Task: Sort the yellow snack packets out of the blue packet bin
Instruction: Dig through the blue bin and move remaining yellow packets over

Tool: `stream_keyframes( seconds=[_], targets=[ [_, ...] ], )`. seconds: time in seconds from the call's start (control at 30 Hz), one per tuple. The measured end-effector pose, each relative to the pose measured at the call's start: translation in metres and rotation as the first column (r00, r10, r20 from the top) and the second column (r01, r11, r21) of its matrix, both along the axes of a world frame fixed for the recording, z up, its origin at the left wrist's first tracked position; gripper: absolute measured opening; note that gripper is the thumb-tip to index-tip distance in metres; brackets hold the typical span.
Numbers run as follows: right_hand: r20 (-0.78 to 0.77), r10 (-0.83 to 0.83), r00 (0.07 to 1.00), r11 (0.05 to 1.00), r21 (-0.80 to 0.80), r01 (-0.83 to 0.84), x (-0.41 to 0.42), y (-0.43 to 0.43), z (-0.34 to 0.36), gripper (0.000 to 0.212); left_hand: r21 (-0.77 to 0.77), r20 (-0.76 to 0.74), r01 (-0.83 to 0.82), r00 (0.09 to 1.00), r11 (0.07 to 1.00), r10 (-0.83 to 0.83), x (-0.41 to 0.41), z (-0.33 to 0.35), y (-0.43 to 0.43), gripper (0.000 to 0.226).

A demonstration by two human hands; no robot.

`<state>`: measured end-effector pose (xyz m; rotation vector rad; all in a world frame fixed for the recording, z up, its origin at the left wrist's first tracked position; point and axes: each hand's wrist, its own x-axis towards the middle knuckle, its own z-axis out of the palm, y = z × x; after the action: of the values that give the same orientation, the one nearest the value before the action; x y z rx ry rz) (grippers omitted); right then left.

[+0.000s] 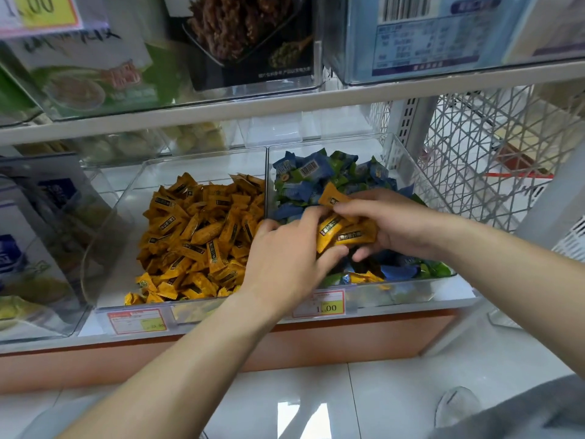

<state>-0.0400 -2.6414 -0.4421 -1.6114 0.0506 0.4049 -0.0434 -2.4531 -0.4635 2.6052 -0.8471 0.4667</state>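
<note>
Two clear bins stand side by side on the lower shelf. The right bin [408, 282] holds blue and green packets [304, 175] with a few yellow ones [364, 277] mixed in near its front wall. The left bin [126, 198] is piled with yellow packets [196, 229]. Both my hands are over the right bin. My right hand [389, 223] grips several yellow packets [345, 231]. My left hand [285, 258] pinches the same bunch from the left, fingers closed on a packet's end.
An upper shelf [285, 103] hangs close above the bins, carrying boxed goods. More clear bins [41, 248] sit to the left. A white wire mesh panel [493, 153] stands right of the blue bin. Price tags [319, 304] line the shelf edge. White tiled floor lies below.
</note>
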Motion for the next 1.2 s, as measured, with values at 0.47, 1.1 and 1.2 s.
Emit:
stream_keyframes(
  seconds=[0.47,1.1,1.2],
  targets=[
    [0.003,-0.172,0.985,0.921,0.355,0.159,0.001,0.012,0.008,0.019,-0.561,-0.204,-0.088,0.978,0.823,-0.034,0.010,0.013,0.003,0.035],
    [0.100,-0.284,0.954,0.871,0.443,0.213,-0.008,0.065,0.011,0.020,-0.767,-0.290,-0.195,0.955,0.611,-0.060,0.013,0.024,0.001,0.029],
    [0.093,-0.129,0.987,0.902,0.425,0.078,-0.009,0.065,0.016,0.029,-0.686,-0.154,-0.117,0.988,0.718,0.013,0.015,0.032,0.010,0.016]
  ],
)
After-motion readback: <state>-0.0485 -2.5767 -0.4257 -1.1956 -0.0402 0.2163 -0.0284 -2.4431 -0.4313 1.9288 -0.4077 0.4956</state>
